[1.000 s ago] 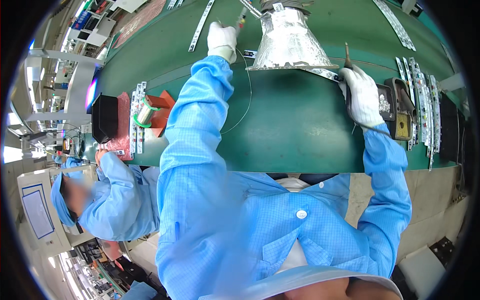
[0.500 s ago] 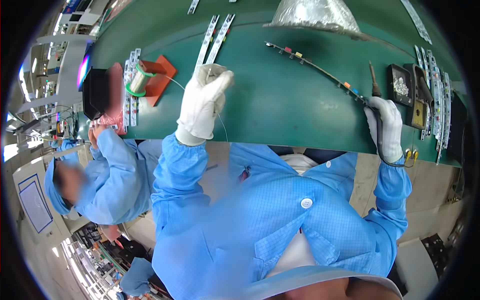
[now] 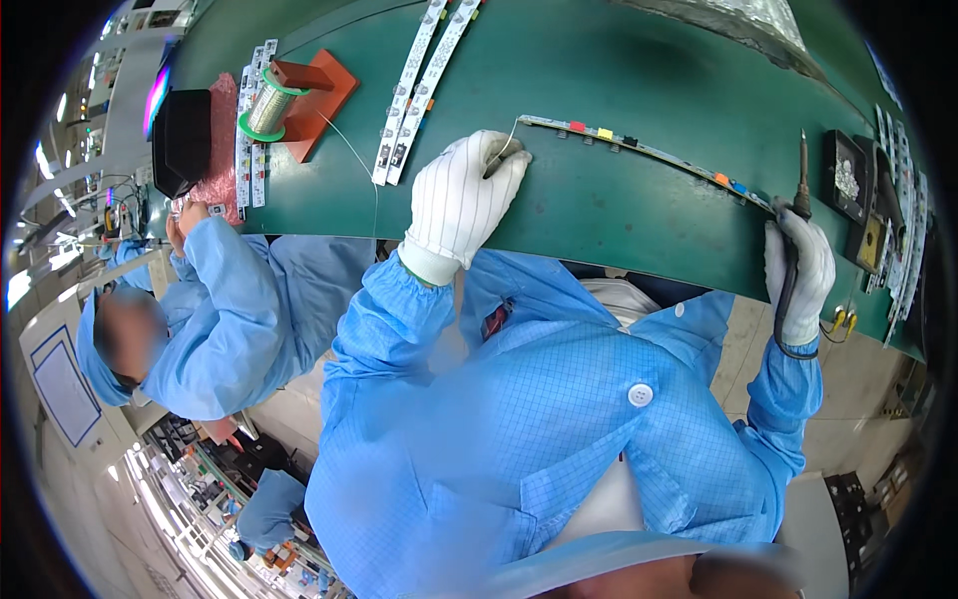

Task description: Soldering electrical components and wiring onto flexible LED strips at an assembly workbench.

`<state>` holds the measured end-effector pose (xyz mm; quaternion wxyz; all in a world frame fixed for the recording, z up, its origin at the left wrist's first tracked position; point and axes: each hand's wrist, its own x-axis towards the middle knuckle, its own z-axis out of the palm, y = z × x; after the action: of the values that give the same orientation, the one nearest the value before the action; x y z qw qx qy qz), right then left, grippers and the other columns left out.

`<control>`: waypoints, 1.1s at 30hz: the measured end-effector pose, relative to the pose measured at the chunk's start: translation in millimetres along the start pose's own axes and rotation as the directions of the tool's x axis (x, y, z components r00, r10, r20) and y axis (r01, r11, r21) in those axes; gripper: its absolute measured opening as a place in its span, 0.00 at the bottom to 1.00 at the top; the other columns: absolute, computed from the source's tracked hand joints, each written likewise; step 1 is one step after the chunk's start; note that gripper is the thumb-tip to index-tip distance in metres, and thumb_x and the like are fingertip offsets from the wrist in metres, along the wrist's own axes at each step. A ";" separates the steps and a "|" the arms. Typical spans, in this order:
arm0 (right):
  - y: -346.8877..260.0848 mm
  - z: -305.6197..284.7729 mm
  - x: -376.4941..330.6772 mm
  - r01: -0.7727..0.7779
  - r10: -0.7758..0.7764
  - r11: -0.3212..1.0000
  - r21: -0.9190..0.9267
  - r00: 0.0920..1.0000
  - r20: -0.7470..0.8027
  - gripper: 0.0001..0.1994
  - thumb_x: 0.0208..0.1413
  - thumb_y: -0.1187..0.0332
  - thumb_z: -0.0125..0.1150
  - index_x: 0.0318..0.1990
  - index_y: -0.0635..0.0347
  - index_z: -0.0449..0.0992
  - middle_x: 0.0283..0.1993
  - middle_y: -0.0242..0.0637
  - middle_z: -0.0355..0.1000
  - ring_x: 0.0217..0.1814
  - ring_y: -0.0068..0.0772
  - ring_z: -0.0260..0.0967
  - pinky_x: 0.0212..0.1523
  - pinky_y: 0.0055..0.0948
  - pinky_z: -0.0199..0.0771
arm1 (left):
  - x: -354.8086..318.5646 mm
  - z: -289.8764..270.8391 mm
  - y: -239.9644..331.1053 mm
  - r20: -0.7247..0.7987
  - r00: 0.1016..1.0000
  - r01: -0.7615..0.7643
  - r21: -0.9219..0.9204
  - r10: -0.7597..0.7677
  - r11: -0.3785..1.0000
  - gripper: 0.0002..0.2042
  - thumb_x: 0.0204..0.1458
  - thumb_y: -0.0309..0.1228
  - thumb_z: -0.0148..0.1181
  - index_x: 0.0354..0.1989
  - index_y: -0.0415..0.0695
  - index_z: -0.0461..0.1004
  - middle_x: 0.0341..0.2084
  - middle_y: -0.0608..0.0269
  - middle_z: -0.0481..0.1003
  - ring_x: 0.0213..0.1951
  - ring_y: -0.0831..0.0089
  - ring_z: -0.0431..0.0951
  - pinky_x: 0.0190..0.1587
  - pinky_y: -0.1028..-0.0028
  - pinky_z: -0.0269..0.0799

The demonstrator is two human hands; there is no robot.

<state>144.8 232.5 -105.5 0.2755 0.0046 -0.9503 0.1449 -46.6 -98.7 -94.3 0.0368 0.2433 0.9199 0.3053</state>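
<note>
My left hand (image 3: 464, 195), in a white striped glove, is closed with a thin solder wire (image 3: 506, 140) pinched in its fingers. The wire's end reaches the left tip of a narrow circuit strip (image 3: 659, 153) standing on its edge, with red, yellow, orange and blue parts. In a white glove too, my right hand (image 3: 806, 262) is closed round a soldering iron (image 3: 803, 180), whose tip points away from me, apart from the strip. The strip's right end meets my right fingers; whether they grip it, I cannot tell. Wire also runs off a solder spool (image 3: 267, 108) on an orange stand (image 3: 334, 92).
Two white circuit strips (image 3: 404, 125) lie beyond my left hand. At right are a black tray of small metal parts (image 3: 846, 178), an iron holder (image 3: 870, 250) and more strips (image 3: 913, 240). A plastic-wrapped bundle (image 3: 743, 25) lies far back. A co-worker (image 3: 230, 319) sits at left.
My left hand has moved right, bringing the solder wire to the strip's left end. The whole view has shifted. My right hand still holds the soldering iron beside the strip's right end.
</note>
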 end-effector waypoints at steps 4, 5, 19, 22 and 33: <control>4.6 4.3 -3.0 0.008 -0.008 1.000 -0.001 0.999 -0.047 0.18 0.43 0.81 0.72 0.43 0.59 0.75 0.40 0.40 0.78 0.40 0.41 0.77 0.43 0.34 0.77 | 5.7 2.6 2.5 -0.186 0.980 -0.084 -0.035 0.076 0.996 0.11 0.50 0.33 0.64 0.41 0.47 0.77 0.29 0.61 0.78 0.30 0.61 0.79 0.33 0.68 0.75; 5.8 3.9 -4.3 0.006 -0.006 1.000 -0.002 0.999 -0.040 0.18 0.43 0.81 0.72 0.43 0.59 0.75 0.40 0.40 0.78 0.40 0.41 0.77 0.43 0.34 0.77 | 6.9 2.8 2.0 -0.181 0.981 -0.081 -0.039 0.073 0.996 0.11 0.50 0.33 0.64 0.41 0.47 0.77 0.29 0.61 0.78 0.30 0.61 0.79 0.33 0.68 0.75; -0.8 0.7 0.8 -0.047 0.044 0.995 0.084 0.998 0.044 0.19 0.45 0.83 0.70 0.44 0.60 0.72 0.38 0.43 0.78 0.36 0.42 0.77 0.37 0.32 0.76 | -1.0 -0.9 -3.5 -0.082 0.985 -0.141 0.108 0.150 0.984 0.08 0.48 0.33 0.67 0.35 0.48 0.79 0.28 0.64 0.78 0.29 0.66 0.79 0.30 0.70 0.75; -2.0 2.0 0.1 0.011 -0.011 1.000 0.025 1.000 0.020 0.19 0.44 0.83 0.71 0.44 0.60 0.73 0.38 0.43 0.78 0.35 0.42 0.76 0.36 0.33 0.76 | -5.4 -4.9 0.7 -0.084 0.986 -0.129 0.141 0.142 0.982 0.08 0.48 0.33 0.67 0.36 0.47 0.79 0.27 0.64 0.77 0.27 0.66 0.78 0.29 0.70 0.75; -8.2 -1.0 4.2 0.016 -0.018 0.998 -0.056 0.999 -0.027 0.19 0.39 0.82 0.74 0.40 0.59 0.76 0.38 0.38 0.79 0.37 0.41 0.77 0.42 0.35 0.77 | -30.7 5.1 35.7 -0.030 0.927 -0.361 0.199 0.374 0.911 0.14 0.43 0.34 0.71 0.40 0.52 0.80 0.24 0.66 0.75 0.21 0.69 0.75 0.23 0.71 0.70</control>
<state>142.5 225.3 -100.3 0.2899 0.0031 -0.9500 0.1162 -3.4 -85.6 -80.2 -0.0757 0.4040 0.8833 0.2255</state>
